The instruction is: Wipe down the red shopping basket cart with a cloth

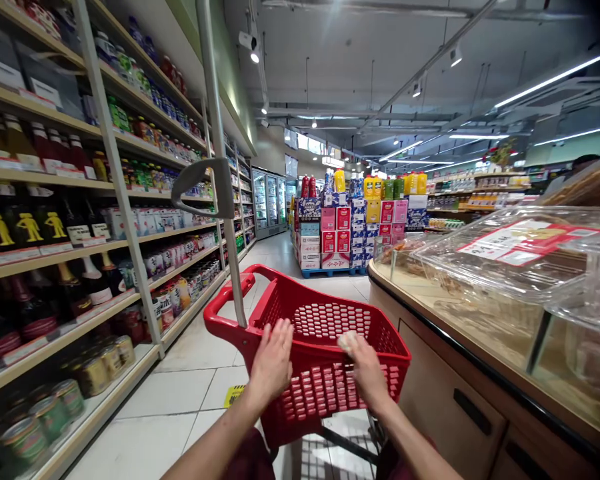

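A red plastic shopping basket cart (330, 347) with perforated walls stands right in front of me. My left hand (274, 360) is at the basket's near rim, fingers stretched out and holding nothing. At the same rim, further right, my right hand (366, 367) has its fingers closed on a crumpled white cloth (349, 342), perhaps a tissue. Most of the cloth's lower part is hidden by the fingers. A grey metal pole with a grey plastic handle (205, 188) rises from the cart's left end. No goods are visible in the basket.
Shelves (130, 167) of bottles and cans line the left side. A wooden counter (445, 380) with clear plastic food boxes (510, 247) stands close on the right. Ahead is a stack of drink cartons (335, 230) on a blue pallet. Glass-door fridges (269, 197) stand further back.
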`<state>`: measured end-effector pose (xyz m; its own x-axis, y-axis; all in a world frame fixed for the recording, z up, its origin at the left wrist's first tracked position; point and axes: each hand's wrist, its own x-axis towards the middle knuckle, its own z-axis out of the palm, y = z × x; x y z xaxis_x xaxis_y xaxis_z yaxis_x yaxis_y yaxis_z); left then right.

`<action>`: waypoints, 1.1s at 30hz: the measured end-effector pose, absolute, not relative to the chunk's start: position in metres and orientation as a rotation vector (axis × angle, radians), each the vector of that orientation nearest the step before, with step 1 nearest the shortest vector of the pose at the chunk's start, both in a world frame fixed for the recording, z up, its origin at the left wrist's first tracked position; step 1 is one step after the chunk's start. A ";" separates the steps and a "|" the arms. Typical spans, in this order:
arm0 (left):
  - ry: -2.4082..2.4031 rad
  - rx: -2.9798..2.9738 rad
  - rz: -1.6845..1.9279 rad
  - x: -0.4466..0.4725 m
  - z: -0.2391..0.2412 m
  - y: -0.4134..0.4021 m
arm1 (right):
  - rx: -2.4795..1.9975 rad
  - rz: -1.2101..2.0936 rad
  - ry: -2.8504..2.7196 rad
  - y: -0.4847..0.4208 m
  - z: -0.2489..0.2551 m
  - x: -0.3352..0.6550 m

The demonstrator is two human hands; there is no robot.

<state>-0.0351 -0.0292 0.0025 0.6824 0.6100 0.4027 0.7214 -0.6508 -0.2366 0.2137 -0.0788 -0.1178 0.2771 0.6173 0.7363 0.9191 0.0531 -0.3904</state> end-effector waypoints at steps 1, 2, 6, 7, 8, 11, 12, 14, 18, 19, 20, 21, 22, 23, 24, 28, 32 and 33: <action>-1.092 -2.471 -0.444 -0.046 0.007 -0.027 | -1.700 -0.424 -1.350 -0.079 -0.118 0.217; -1.136 -2.433 -0.471 -0.055 0.010 -0.025 | -1.739 -0.422 -1.269 -0.079 -0.117 0.218; -1.167 -2.404 -0.514 -0.073 0.008 -0.021 | -1.611 -0.341 -1.373 -0.059 -0.097 0.166; -1.169 -2.404 -0.528 -0.074 0.007 -0.021 | -1.519 -0.319 -1.432 -0.050 -0.087 0.139; -1.156 -2.413 -0.538 -0.076 0.007 -0.020 | -1.438 -0.298 -1.473 -0.041 -0.077 0.110; -1.051 -2.456 -0.576 -0.089 0.014 -0.017 | -1.310 -0.269 -1.507 -0.024 -0.057 0.051; -1.041 -2.438 -0.613 -0.095 0.018 -0.016 | -1.296 -0.270 -1.517 -0.023 -0.057 0.045; -1.075 -2.366 -0.689 -0.106 0.021 -0.016 | -1.301 -0.286 -1.515 -0.025 -0.063 0.051; -1.150 -2.382 -0.698 -0.109 -0.003 -0.025 | -1.373 -0.297 -1.407 -0.025 -0.073 0.069; -1.136 -2.445 -0.670 -0.107 -0.013 -0.027 | -1.380 -0.281 -1.405 -0.020 -0.070 0.065; -1.111 -2.517 -0.637 -0.104 -0.022 -0.028 | -1.380 -0.261 -1.419 -0.015 -0.065 0.059; -1.084 -2.583 -0.607 -0.101 -0.028 -0.028 | -1.376 -0.243 -1.444 -0.009 -0.059 0.052; -1.074 -2.619 -0.599 -0.100 -0.030 -0.026 | -1.374 -0.231 -1.472 -0.003 -0.053 0.046; -1.100 -2.606 -0.625 -0.099 -0.027 -0.021 | -1.378 -0.227 -1.499 0.001 -0.048 0.043; -1.170 -2.538 -0.687 -0.098 -0.020 -0.014 | -1.392 -0.230 -1.518 0.004 -0.046 0.043; -1.432 -2.165 -0.857 -0.097 0.023 0.019 | -1.470 -0.262 -1.558 -0.006 -0.055 0.072; -1.300 -2.278 -0.691 -0.099 0.032 0.032 | -1.445 -0.294 -1.517 -0.019 -0.065 0.088; -1.287 -2.291 -0.681 -0.100 0.029 0.031 | -1.444 -0.293 -1.490 -0.018 -0.062 0.081</action>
